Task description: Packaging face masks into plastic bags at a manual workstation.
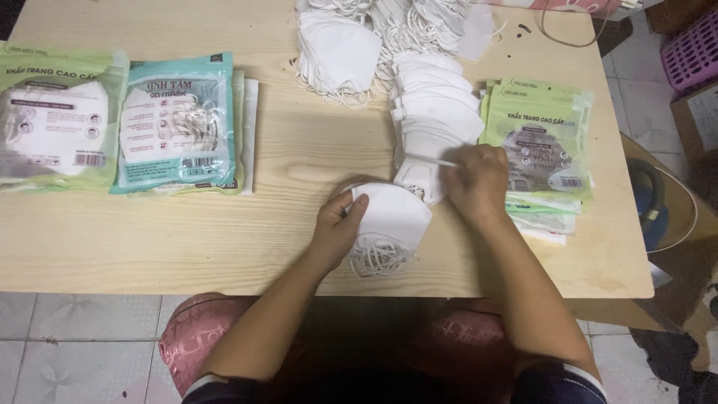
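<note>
Left grip [338,224] pinches your small mask stack [389,221]; right grip [477,179] pinches the next mask [422,176] just up-right, long row [434,112] running away across the desk [224,232].

Table [224,247]: bears everything.
Left edge: two packs [56,127] [179,123], side by side.
Far middle: loose masks [374,37], heaped.
Mask row [437,112]: runs from the heap toward the person.
Pouches [538,138]: stacked right of the row.
Near middle: mask stack [389,221], between left hand [336,224] and right hand [479,179].
</note>
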